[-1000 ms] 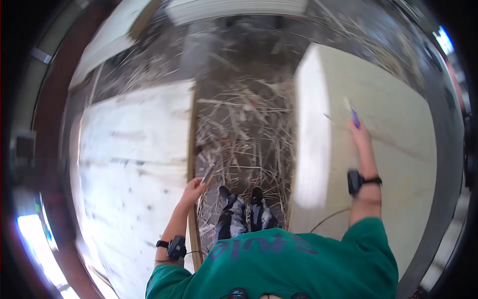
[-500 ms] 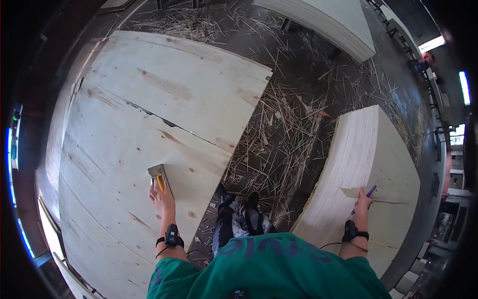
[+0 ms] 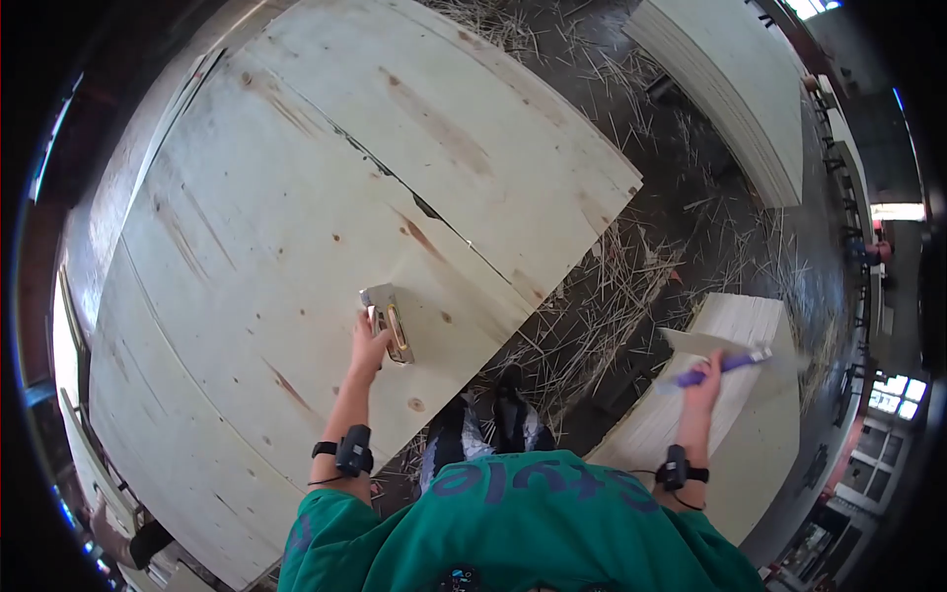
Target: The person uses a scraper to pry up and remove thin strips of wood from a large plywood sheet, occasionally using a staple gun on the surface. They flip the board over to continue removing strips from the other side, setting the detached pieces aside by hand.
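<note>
Left hand (image 3: pixel 368 349) grips the metal tool (image 3: pixel 401 341) mid-frame, best held level over the sheet (image 3: pixel 306 227); right hand (image 3: pixel 703 387) clasps a purple tool (image 3: pixel 736 362).

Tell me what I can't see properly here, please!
All in the head view:
Purple tool in the right hand: ends blurred, middle hidden by that hand.
Metal tool: partly hidden by the left hand.
Legs: upper parts covered by the green shirt.
Far stack: cut off by the top edge.
</note>
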A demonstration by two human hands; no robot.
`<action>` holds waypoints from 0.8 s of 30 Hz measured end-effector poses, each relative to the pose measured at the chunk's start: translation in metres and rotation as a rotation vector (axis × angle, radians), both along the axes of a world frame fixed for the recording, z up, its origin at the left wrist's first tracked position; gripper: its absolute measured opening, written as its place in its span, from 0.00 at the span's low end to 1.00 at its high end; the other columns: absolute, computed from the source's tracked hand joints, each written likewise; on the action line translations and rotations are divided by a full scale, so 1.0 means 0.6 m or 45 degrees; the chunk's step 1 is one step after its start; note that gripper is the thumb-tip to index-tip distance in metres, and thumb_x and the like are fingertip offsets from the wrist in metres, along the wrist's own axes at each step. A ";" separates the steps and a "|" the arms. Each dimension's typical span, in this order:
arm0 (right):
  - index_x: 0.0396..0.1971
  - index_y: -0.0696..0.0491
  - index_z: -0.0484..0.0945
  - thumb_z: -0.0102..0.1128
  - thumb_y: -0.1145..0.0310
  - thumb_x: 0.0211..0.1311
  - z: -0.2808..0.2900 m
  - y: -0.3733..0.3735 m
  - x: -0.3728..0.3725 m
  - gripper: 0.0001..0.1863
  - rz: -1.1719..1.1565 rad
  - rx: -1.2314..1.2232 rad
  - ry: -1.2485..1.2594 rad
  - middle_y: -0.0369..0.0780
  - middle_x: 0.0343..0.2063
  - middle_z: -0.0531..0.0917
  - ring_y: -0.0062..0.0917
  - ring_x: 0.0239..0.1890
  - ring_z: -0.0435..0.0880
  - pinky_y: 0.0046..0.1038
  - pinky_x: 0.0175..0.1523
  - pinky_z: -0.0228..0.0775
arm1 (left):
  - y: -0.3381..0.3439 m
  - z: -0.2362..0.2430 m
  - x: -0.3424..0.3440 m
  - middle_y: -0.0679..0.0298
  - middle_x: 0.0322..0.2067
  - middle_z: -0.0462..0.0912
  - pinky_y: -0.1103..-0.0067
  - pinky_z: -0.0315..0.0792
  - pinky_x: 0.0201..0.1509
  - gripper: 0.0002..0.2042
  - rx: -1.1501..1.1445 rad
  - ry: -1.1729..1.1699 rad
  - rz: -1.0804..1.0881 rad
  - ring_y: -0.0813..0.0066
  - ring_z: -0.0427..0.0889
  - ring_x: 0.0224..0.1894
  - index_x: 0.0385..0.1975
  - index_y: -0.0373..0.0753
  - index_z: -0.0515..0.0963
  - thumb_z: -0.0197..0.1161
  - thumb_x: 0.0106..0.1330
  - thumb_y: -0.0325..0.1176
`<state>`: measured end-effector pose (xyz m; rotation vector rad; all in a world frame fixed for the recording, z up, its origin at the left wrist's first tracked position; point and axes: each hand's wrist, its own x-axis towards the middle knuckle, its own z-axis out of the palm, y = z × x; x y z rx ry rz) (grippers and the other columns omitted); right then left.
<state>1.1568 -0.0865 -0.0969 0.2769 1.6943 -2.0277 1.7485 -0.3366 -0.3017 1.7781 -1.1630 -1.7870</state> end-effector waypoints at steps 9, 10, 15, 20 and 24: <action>0.39 0.51 0.73 0.64 0.65 0.64 -0.179 -0.377 0.215 0.10 1.454 0.428 0.152 0.28 0.18 0.68 0.13 0.16 0.65 0.20 0.22 0.56 | -0.016 -0.017 -0.098 0.47 0.56 0.71 0.63 0.68 0.60 0.37 -0.416 -0.680 -0.193 0.51 0.73 0.57 0.68 0.43 0.53 0.64 0.60 0.31; 0.41 0.53 0.74 0.65 0.64 0.63 -0.188 -0.401 0.192 0.13 1.549 0.543 0.244 0.28 0.19 0.69 0.13 0.17 0.65 0.20 0.22 0.56 | -0.039 0.023 -0.118 0.47 0.58 0.70 0.61 0.67 0.61 0.36 -0.360 -0.834 -0.307 0.50 0.72 0.59 0.68 0.43 0.54 0.64 0.60 0.32; 0.53 0.56 0.74 0.62 0.59 0.64 -0.285 -0.556 0.132 0.22 2.061 1.052 1.143 0.41 0.26 0.80 0.28 0.24 0.79 0.28 0.31 0.70 | -0.020 -0.036 -0.147 0.52 0.62 0.67 0.61 0.60 0.68 0.30 -0.822 -1.271 -0.319 0.52 0.67 0.64 0.66 0.46 0.62 0.62 0.62 0.36; 0.60 0.54 0.69 0.55 0.60 0.70 -0.313 -0.534 0.133 0.23 1.797 0.806 1.587 0.50 0.37 0.83 0.41 0.35 0.84 0.37 0.42 0.74 | 0.052 -0.080 -0.402 0.52 0.67 0.63 0.59 0.53 0.74 0.27 -1.243 -0.749 -0.698 0.53 0.59 0.71 0.65 0.47 0.67 0.61 0.65 0.37; 0.70 0.53 0.57 0.47 0.64 0.73 -0.315 -0.365 0.162 0.28 1.850 0.575 1.355 0.54 0.44 0.80 0.47 0.44 0.82 0.43 0.47 0.73 | 0.086 -0.083 -0.468 0.56 0.68 0.64 0.59 0.56 0.73 0.27 -1.261 -0.813 -0.631 0.56 0.61 0.70 0.66 0.46 0.66 0.59 0.66 0.37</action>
